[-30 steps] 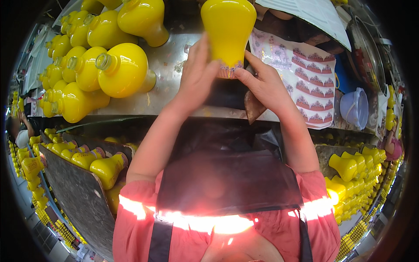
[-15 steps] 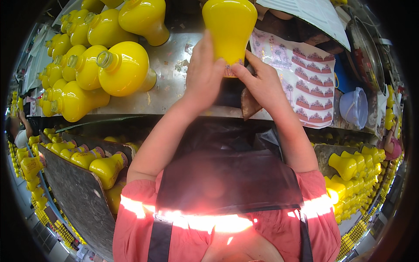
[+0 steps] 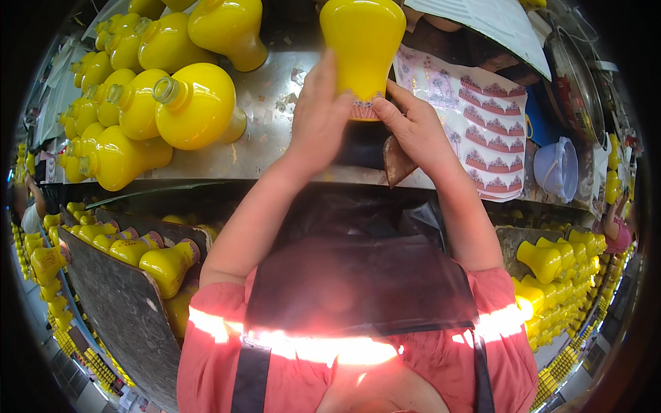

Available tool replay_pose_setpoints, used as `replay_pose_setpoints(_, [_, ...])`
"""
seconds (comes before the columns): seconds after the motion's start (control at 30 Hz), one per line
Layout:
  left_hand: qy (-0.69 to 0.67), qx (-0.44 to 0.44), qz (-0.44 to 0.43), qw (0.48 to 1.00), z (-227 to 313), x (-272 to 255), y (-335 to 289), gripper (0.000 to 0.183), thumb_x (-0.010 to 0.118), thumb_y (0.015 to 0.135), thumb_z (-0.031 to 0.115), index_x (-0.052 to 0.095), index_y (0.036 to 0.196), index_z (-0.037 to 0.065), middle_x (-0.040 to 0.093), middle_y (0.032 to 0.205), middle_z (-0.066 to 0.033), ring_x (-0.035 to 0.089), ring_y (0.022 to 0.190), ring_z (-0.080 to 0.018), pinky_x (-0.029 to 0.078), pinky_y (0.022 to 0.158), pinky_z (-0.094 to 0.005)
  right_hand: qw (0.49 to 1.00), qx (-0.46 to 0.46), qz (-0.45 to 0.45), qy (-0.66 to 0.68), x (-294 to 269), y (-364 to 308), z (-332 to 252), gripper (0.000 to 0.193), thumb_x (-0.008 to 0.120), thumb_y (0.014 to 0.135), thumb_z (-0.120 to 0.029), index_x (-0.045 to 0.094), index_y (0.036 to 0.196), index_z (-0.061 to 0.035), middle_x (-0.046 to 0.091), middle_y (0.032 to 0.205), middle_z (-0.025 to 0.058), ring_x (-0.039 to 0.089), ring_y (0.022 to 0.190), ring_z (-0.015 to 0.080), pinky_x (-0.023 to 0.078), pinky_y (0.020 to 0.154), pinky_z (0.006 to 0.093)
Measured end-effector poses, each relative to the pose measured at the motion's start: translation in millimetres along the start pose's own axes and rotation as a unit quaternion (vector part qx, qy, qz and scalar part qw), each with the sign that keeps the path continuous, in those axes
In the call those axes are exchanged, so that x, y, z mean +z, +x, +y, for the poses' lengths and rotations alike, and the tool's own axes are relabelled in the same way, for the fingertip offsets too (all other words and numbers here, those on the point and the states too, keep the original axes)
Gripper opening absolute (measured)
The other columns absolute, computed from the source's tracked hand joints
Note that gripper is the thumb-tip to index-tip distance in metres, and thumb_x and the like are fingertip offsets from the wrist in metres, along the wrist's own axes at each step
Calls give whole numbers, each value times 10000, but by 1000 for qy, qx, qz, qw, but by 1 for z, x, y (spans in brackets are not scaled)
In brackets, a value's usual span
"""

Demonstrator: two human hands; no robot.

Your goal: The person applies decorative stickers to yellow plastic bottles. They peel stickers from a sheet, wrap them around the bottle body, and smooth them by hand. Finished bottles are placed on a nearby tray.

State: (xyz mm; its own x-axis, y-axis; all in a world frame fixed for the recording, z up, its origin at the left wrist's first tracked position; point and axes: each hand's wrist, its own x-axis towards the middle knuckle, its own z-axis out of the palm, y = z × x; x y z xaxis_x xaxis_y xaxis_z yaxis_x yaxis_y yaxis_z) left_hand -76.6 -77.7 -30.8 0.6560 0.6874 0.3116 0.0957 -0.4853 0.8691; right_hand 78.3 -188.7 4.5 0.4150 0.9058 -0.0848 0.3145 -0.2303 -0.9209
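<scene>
while gripped: yellow bottle (image 3: 363, 43) beside label sheet (image 3: 485, 117)

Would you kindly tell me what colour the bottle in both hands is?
Bright yellow: the bottle, with a reddish patterned band at its lower end, shows best in the head view.

A scratched steel counter (image 3: 261, 110) runs across the upper part of the view under bright light. Dark metal trays (image 3: 117, 310) slope below its left edge; the floor is hidden.

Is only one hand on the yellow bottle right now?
No: both the left hand and the right hand grip the neck end of the yellow bottle above the metal table.
</scene>
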Motion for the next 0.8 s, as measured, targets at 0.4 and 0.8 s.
replay_pose_setpoints(0.4, [45, 13, 13, 999, 3, 5, 0, 703, 494, 993, 221, 237, 1606, -8, 374, 1549, -280, 381, 1427, -433, 300, 1197, -471, 1000, 6, 10, 3, 3, -1, -2, 492, 625, 994, -347, 603, 1420, -102, 743, 929, 137, 693, 738, 177, 554, 753, 328])
replay_pose_setpoints(0.8, [76, 18, 10, 997, 6, 6, 0, 731, 515, 977, 196, 212, 1618, 17, 375, 1542, -283, 382, 1417, -443, 312, 1186, -484, 1000, 5, 21, -20, 4, -2, -5, 509, 618, 981, -389, 615, 1393, -90, 737, 945, 177, 703, 781, 232, 546, 784, 350])
